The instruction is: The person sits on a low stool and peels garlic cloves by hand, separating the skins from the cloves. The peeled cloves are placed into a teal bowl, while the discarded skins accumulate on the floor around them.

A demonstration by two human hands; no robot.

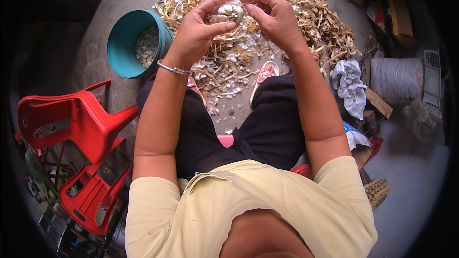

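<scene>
My left hand [197,28] holds a garlic bulb [229,13] between thumb and fingers, with cloves and white papery skin showing. My right hand [274,18] is at the bulb's right edge, its thumb and forefinger close together there. Whether they pinch the skin is too small to tell. Below both hands, a heap of dry garlic stalks and papery skins [229,61] covers the concrete floor. To the left of my left hand stands a teal bucket [120,44], with pale garlic cloves [147,46] inside it.
Red plastic chairs [91,125] stand at the left. More dried garlic stalks [330,32] lie at the upper right. Further right are a crumpled white plastic bag [349,82], a large spool of twine [396,75] and a wood block [379,103]. My sandalled feet [263,77] border the heap.
</scene>
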